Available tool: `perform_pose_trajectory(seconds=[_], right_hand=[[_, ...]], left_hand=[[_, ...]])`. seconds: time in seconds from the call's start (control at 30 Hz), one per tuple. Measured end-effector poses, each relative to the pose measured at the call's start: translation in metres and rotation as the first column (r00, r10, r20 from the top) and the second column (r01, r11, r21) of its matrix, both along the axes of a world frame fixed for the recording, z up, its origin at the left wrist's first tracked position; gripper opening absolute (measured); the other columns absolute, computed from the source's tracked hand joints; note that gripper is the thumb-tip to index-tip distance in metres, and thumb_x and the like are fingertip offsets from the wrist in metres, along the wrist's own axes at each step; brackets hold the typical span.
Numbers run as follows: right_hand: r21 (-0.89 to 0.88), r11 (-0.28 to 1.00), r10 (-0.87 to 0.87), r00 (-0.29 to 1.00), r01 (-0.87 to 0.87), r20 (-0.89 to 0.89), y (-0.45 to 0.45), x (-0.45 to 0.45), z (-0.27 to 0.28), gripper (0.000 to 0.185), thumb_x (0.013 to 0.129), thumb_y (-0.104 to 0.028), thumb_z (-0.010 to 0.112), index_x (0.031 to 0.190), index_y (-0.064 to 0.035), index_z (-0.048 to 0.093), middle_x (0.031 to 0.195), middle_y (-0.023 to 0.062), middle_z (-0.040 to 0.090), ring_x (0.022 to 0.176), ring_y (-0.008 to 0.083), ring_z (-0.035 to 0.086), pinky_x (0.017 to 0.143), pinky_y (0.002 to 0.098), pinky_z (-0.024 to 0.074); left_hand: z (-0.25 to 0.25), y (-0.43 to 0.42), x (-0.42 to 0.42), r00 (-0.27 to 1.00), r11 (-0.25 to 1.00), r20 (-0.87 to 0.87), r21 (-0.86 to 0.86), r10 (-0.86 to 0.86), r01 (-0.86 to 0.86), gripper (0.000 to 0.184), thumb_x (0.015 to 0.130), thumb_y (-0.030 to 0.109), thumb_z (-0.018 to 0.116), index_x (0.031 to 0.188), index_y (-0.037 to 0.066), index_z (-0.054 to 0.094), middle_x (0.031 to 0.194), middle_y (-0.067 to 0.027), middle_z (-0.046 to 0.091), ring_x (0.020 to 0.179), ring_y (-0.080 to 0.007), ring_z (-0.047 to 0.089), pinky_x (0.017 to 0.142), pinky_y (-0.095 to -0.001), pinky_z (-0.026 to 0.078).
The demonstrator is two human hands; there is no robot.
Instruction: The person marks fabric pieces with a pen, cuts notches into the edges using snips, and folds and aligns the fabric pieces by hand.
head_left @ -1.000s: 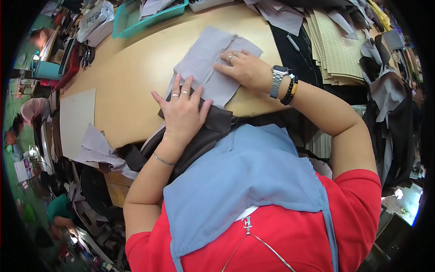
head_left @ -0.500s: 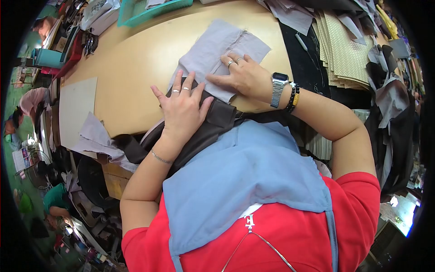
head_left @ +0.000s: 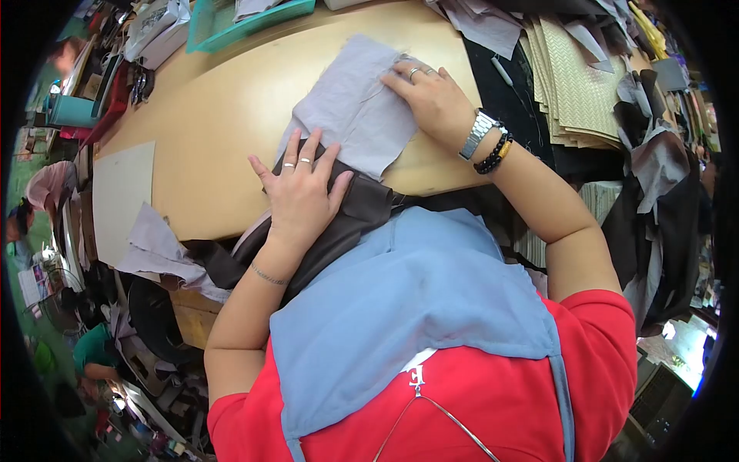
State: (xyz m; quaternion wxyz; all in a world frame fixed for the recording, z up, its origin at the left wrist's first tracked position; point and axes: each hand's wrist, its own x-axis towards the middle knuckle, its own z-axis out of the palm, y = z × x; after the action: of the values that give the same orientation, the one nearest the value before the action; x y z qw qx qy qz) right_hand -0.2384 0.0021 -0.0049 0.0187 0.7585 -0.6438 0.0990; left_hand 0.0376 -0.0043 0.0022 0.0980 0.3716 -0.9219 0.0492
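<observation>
A pale lilac-grey cloth [head_left: 346,92] lies on the wooden table, its near edge beside a dark brown, leather-like piece [head_left: 366,199] that drapes over the table's front edge. My left hand [head_left: 300,189] rests flat on the dark piece, fingers spread and fingertips by the edge of the cloth. At the cloth's right side, my right hand [head_left: 435,100] touches its far right edge, fingers loosely bent and somewhat apart. A frayed edge with loose threads shows beside those fingertips. The undersides of both hands are hidden.
Left on the wooden table [head_left: 223,154] is a pale board [head_left: 123,200], with a lilac scrap [head_left: 154,242] below it. A teal tray [head_left: 246,31] stands at the back. Woven yellowish sheets [head_left: 573,92] are stacked right, beside a white-handled tool [head_left: 502,71].
My right hand has slid away from me and rightward to the cloth's edge, and the cloth now lies smoother. My left hand stays on the dark piece. The view has shifted slightly.
</observation>
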Motion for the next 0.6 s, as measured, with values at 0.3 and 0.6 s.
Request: perform_pose_trajectory(seconds=[0.3,0.6], right_hand=[[-0.125,0.985,-0.121,0.993,0.12,0.0,-0.022,-0.021,-0.01,0.042,0.09,-0.008,0.048,0.13,-0.0105,0.059,0.125,0.0115,0.06,0.109,0.0311,0.06,0.089,0.0441,0.0514],[-0.23,0.969,-0.053,0.986,0.09,0.159,-0.022,-0.039,-0.008,0.04,0.083,-0.006,0.054,0.122,-0.0102,0.061,0.119,0.0116,0.062,0.103,0.0313,0.061,0.085,0.045,0.0505]], left_hand=[[0.0,0.001,0.0,1.0,1.0,0.001,0.008,-0.001,0.001,0.042,0.091,0.046,0.062,0.127,0.024,0.063,0.14,-0.0022,0.054,0.136,-0.0261,0.044,0.104,-0.0777,0.006],[-0.002,0.0,-0.001,0.998,1.0,-0.063,-0.005,-0.021,0.021,0.043,0.09,0.043,0.063,0.124,0.018,0.063,0.136,-0.0069,0.056,0.134,-0.0283,0.046,0.102,-0.0803,0.011]])
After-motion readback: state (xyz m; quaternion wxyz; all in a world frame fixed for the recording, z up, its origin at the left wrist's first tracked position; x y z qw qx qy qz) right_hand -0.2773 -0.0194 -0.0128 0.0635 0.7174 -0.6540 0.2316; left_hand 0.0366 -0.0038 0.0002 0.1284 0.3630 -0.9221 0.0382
